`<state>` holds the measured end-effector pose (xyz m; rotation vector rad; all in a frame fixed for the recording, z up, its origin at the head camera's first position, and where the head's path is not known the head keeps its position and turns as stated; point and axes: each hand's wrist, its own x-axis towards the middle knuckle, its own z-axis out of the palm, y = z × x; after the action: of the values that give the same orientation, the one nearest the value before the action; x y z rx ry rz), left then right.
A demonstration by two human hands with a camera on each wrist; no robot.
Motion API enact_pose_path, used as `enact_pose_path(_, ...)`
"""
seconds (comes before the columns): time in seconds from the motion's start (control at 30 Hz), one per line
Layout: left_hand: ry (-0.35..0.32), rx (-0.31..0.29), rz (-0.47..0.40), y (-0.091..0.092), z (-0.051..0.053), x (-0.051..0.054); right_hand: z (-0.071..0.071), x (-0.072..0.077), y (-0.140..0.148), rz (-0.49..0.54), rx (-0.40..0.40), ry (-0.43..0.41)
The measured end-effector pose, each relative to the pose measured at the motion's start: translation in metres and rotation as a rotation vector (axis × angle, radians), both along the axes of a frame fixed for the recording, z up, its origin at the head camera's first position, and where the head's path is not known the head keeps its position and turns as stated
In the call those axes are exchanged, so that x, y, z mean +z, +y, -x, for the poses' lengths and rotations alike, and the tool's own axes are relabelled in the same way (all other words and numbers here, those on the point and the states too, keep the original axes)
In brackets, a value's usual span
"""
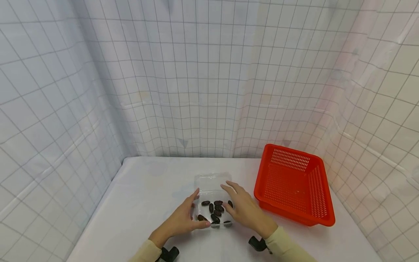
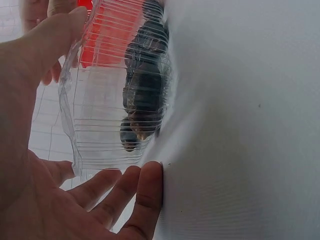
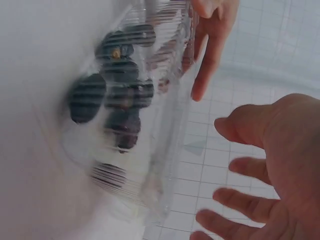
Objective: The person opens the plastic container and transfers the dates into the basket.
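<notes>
A clear plastic clamshell box (image 1: pixel 203 211) lies on the white table with its lid (image 1: pixel 212 181) folded back, away from me. Several dark brown dates (image 1: pixel 219 208) are spread over its bottom. My left hand (image 1: pixel 181 218) holds the box at its near left corner, thumb along the near rim and fingers by the left side. In the left wrist view, that thumb touches the rim (image 2: pixel 67 107). My right hand (image 1: pixel 247 209) hovers at the right side of the box with its fingers spread. The right wrist view shows a gap between this hand (image 3: pixel 285 165) and the box.
A red plastic basket (image 1: pixel 288 213) with slotted walls stands on the table to the right, near my right forearm. White cloth with a grid pattern (image 1: pixel 196 91) hangs behind the table and along both sides. A dark wrist mount shows at each wrist.
</notes>
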<state>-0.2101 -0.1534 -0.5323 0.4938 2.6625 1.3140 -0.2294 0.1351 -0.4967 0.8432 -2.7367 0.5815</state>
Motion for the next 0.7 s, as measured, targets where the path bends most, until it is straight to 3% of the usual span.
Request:
enact_pose_path(0.2, 0.004, -0.011, 0.023, -0.002, 0.002, 0.004, 0.01, 0.015, -0.001, -0.084, 0.138, 0.012)
enact_pose_path(0.53, -0.04, -0.039, 0.014, -0.008, 0.004, 0.004, 0.031, 0.039, -0.013, -0.27, 0.32, -0.17)
enact_pose_path(0.7, -0.053, -0.031, 0.006, -0.009, 0.005, 0.003, 0.039, 0.04, -0.021, -0.314, 0.409, -0.248)
